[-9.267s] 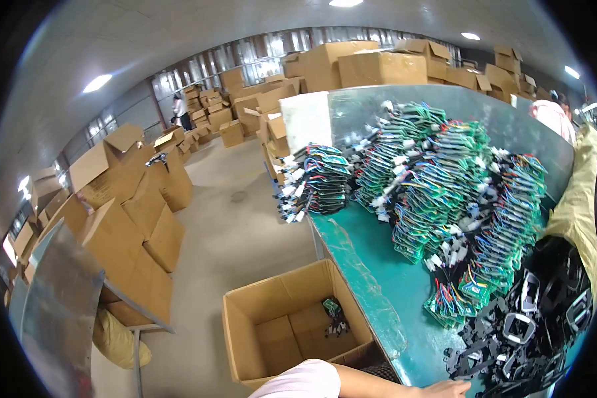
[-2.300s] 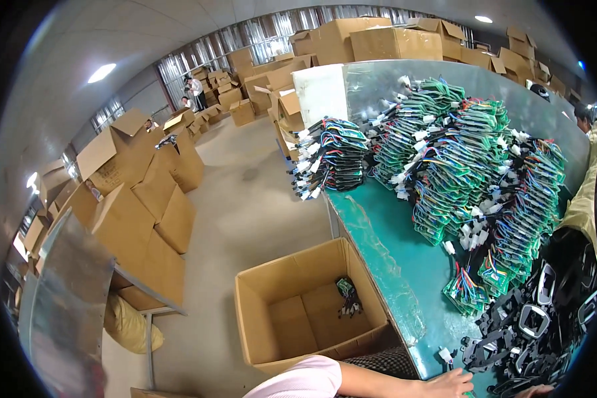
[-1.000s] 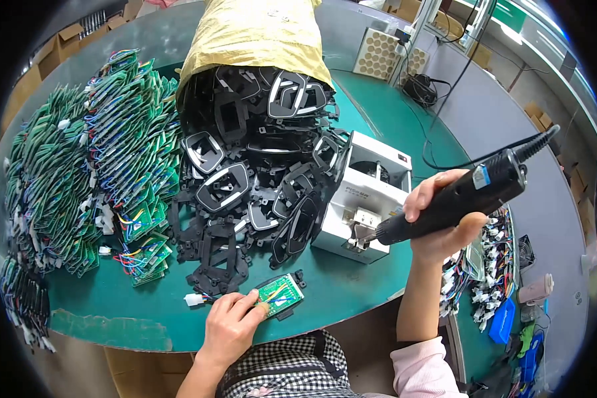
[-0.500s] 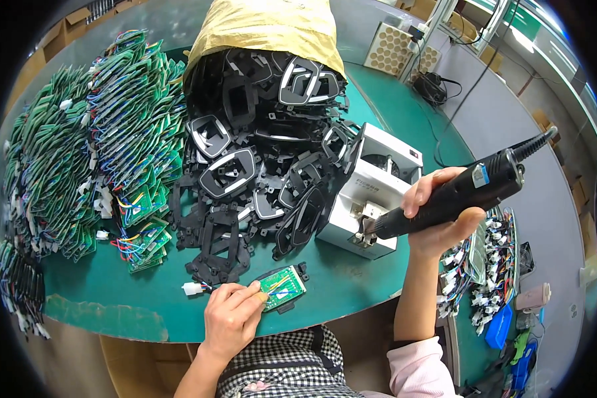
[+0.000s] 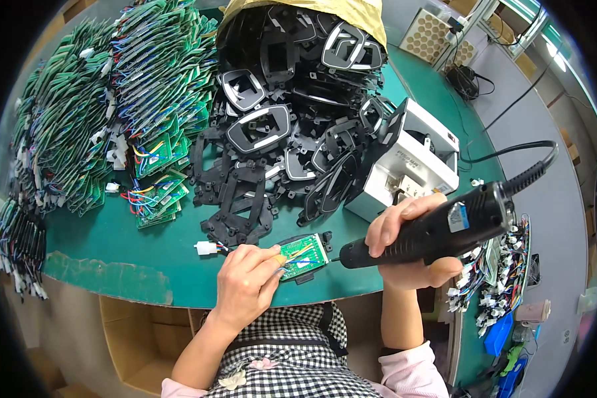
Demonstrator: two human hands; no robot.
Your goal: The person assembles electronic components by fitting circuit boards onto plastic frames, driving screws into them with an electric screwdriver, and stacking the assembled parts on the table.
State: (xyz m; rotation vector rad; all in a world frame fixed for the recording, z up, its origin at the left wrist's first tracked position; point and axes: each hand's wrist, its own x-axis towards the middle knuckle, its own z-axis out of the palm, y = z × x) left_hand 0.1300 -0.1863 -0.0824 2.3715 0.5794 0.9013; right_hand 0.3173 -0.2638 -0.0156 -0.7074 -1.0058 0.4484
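My right hand (image 5: 404, 242) is wrapped round a black electric screwdriver (image 5: 438, 229), tilted with its bit pointing left. The tip is close to the right edge of a green circuit board (image 5: 315, 251); I cannot tell whether it touches. My left hand (image 5: 245, 282) is closed, fingers pressed on the board's left side and its yellow and blue wires. Under the board lies a black plastic frame (image 5: 305, 278), mostly hidden. A white connector (image 5: 207, 248) on a short lead sticks out beyond my left fingers. A white screw feeder (image 5: 404, 166) stands just beyond the screwdriver.
Stacked circuit boards with wires (image 5: 159, 79) cover the table's left. A yellow sack (image 5: 305, 8) spills black frames with silver-edged windows (image 5: 259, 129) in the middle. Wired connectors (image 5: 494, 278) and a blue bin (image 5: 499, 335) sit at the right. The screwdriver's cord (image 5: 544, 149) runs behind it.
The screwdriver in my right hand has moved from the screw feeder down and left to the circuit board's edge. My left hand stays on the board. The whole view has shifted.
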